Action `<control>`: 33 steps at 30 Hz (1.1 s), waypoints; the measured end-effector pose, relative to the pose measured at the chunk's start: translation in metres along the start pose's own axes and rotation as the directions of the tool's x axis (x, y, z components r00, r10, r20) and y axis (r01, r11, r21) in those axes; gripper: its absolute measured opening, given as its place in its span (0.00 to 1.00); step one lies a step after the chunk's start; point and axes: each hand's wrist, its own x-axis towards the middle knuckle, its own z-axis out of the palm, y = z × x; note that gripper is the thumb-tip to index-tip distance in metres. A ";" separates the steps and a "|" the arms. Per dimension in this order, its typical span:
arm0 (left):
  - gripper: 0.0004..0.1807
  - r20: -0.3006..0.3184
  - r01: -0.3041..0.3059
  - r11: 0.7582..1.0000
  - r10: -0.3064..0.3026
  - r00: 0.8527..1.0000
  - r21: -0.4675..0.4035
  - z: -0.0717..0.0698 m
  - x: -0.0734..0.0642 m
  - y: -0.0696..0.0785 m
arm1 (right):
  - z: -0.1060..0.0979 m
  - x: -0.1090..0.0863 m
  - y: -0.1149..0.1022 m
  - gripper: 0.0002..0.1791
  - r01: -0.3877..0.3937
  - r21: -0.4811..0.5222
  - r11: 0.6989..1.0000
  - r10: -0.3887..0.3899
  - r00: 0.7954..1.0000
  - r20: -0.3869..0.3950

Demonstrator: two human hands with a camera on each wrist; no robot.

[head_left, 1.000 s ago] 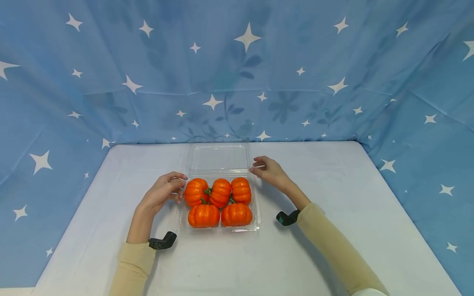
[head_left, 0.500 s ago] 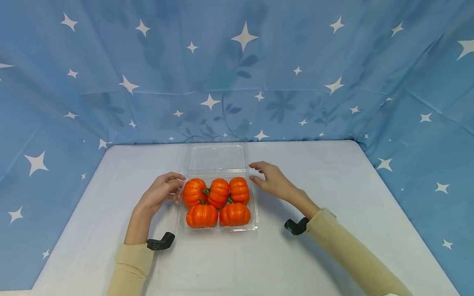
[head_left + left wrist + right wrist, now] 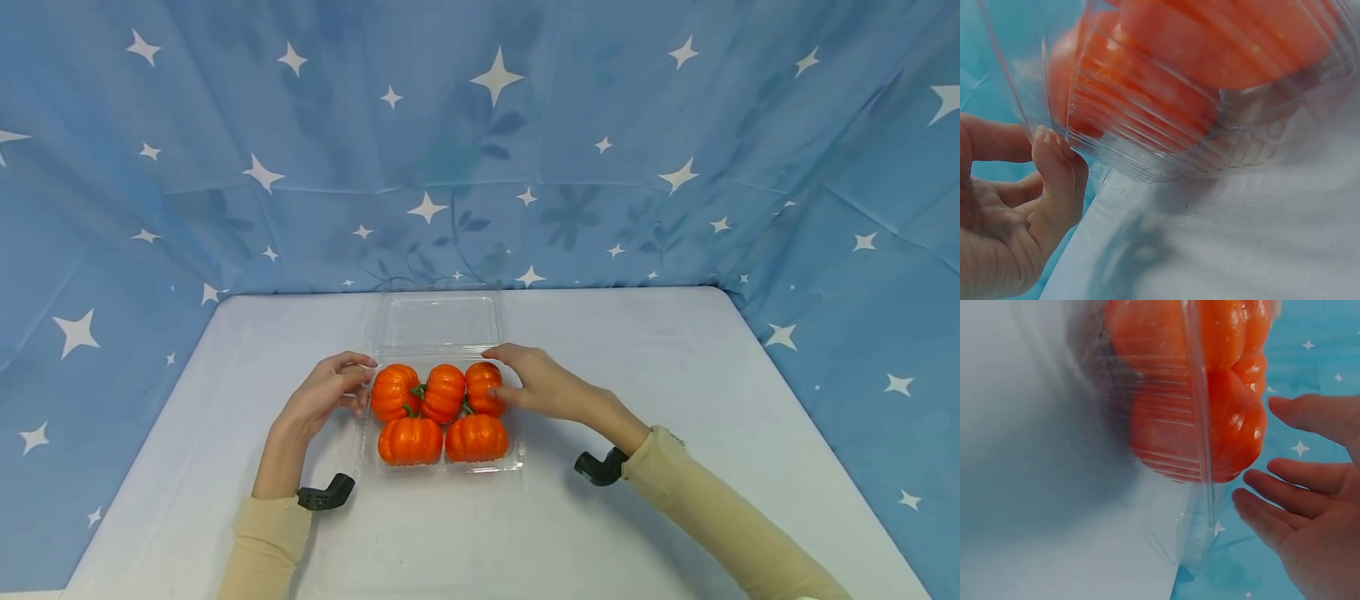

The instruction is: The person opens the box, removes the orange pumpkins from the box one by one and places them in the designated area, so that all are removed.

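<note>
Several small orange pumpkins sit in a clear plastic clamshell container whose lid lies folded back behind it. At the container's left edge, my left hand pinches the rim between thumb and fingertips. Over the back right pumpkin reaches my right hand. In the right wrist view, the right fingers are spread beside that pumpkin, thumb apart from them, with a gap visible. Part of this pumpkin is hidden behind the right hand in the head view.
A white-covered table bears the container. Behind and beside it hangs a blue curtain with white stars. Black wrist cameras are worn on both forearms, over beige sleeves.
My right hand has moved from beside the container's back right corner leftward and nearer, over the back right pumpkin. My left hand stays at the container's left edge.
</note>
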 end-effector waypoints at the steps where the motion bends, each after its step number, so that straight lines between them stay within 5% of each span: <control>1: 0.20 0.000 0.000 1.000 0.000 1.000 0.000 0.000 0.000 0.000 | 0.000 0.001 -0.001 0.31 0.004 -0.004 1.000 -0.004 1.000 0.016; 14: 0.21 0.000 0.002 1.000 -0.002 1.000 0.009 0.000 0.000 -0.001 | 0.004 0.009 -0.014 0.36 -0.019 -0.066 0.998 0.027 0.991 0.131; 33: 0.20 0.030 -0.020 1.000 0.019 0.999 0.009 -0.004 -0.001 -0.001 | 0.012 0.010 -0.017 0.34 0.043 -0.227 0.973 -0.015 0.992 0.125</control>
